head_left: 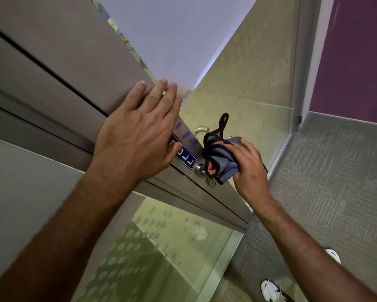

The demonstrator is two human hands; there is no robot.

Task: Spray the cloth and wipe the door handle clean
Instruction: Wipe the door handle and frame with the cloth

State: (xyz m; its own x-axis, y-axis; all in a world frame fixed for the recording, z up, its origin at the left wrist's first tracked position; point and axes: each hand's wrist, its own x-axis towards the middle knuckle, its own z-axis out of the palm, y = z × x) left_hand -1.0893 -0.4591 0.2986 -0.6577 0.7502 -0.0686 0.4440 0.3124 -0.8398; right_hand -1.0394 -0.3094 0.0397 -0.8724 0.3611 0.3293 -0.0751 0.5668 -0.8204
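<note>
A silver lever door handle [199, 170] juts from the metal edge of a glass door [244, 92]; only its round base and a curved part higher up show. My right hand [248, 168] is shut on a bunched grey cloth [223, 159] with black and orange trim, pressed over the handle's grip. The cloth's black loop sticks up above it. My left hand [137, 131] lies flat with fingers spread on the door's metal edge, partly covering a blue sign [186, 156]. No spray bottle is in view.
A grey frame panel [52, 68] fills the left. A frosted, dotted glass pane [172, 243] sits below the door. Grey carpet [335, 192] covers the floor on the right, with a purple wall [357, 51] behind. My white shoes [272, 290] stand at the bottom right.
</note>
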